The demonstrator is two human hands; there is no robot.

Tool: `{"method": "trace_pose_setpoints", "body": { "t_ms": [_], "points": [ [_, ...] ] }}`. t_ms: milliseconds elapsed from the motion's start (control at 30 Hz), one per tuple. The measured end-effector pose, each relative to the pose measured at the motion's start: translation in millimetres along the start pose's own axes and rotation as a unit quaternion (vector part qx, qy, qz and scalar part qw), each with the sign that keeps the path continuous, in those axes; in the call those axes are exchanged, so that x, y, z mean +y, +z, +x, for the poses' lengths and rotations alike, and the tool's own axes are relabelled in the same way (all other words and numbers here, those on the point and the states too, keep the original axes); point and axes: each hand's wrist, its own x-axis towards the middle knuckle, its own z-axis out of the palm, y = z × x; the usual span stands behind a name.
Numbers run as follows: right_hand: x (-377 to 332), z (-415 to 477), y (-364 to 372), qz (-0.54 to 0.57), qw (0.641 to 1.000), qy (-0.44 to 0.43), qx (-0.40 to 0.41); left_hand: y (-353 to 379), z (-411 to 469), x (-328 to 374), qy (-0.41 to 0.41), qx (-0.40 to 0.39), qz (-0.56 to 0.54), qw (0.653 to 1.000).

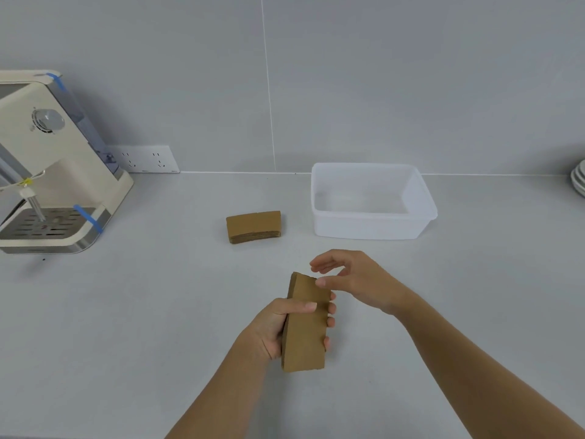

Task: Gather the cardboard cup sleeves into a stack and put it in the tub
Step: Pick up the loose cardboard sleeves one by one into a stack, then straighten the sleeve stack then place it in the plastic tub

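Cream espresso machine (53, 166) sits far left of the hands on the grey worktop (126, 312); wall socket (145, 160) just behind it, stacked plates (579, 179) far right.

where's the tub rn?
In the head view the tub sits right of centre on the counter, against the back wall, just right of the loose sleeve stack and beyond the right hand.

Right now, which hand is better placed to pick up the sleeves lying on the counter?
Probably the right hand. It is open and free, hovering nearer the second pile of sleeves beside the tub. The left hand is shut around the held stack.
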Motion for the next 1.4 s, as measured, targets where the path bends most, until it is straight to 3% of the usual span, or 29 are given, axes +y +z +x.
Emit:
{"method": "trace_pose_setpoints", "body": {
  "t_ms": [233,400,533,733,900,1100,1400],
  "points": [
    [10,5,-8,0.062,0.995,0.031,-0.07,7,8,0,-0.045,-0.034,0.02,0.998],
    [11,9,-14,0.109,0.992,0.032,-0.056,7,12,9,-0.039,-0.025,0.025,0.999],
    [9,14,-25,0.144,0.989,0.027,0.001,8,10,22,-0.005,0.038,-0.004,0.999],
    [6,28,-38,0.216,0.971,0.023,0.101,-4,2,30,0.138,0.14,-0.152,0.969],
    [11,41,-38,0.27,0.949,0.047,0.157,-3,-2,21,0.192,0.198,-0.061,0.959],
    [17,49,-35,0.278,0.946,0.066,0.154,8,1,17,0.233,0.289,0.049,0.927],
    [29,52,-20,0.292,0.943,0.09,0.135,10,5,5,0.279,0.44,0.042,0.853]
  ]
}}
